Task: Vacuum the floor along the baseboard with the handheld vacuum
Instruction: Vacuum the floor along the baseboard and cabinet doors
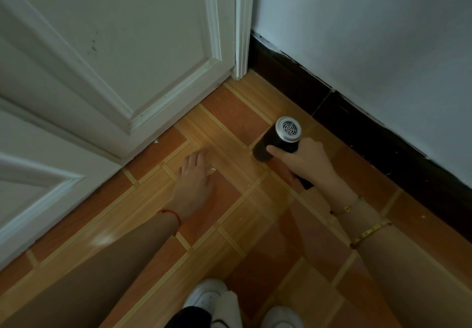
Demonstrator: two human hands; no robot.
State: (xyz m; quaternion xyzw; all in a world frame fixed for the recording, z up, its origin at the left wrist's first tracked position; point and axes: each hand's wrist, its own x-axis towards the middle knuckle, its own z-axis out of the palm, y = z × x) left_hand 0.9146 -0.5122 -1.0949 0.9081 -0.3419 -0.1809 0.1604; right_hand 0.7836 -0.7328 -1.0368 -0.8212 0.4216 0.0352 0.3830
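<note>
My right hand (305,160) grips a black handheld vacuum (277,138) with a silver vented end cap facing up. Its front end points down at the tiled floor (229,123), a short way off the dark baseboard (357,120) that runs along the right wall. The nozzle tip is hidden under the vacuum body. My left hand (194,177) hangs above the floor to the left, fingers spread, holding nothing. A red string circles the left wrist, gold bracelets the right.
A white panelled door (115,59) and its frame (242,23) close the corner at the left. A pale wall (370,34) rises above the baseboard. My white shoes (204,299) stand at the bottom edge. A small white speck (156,141) lies by the door's foot.
</note>
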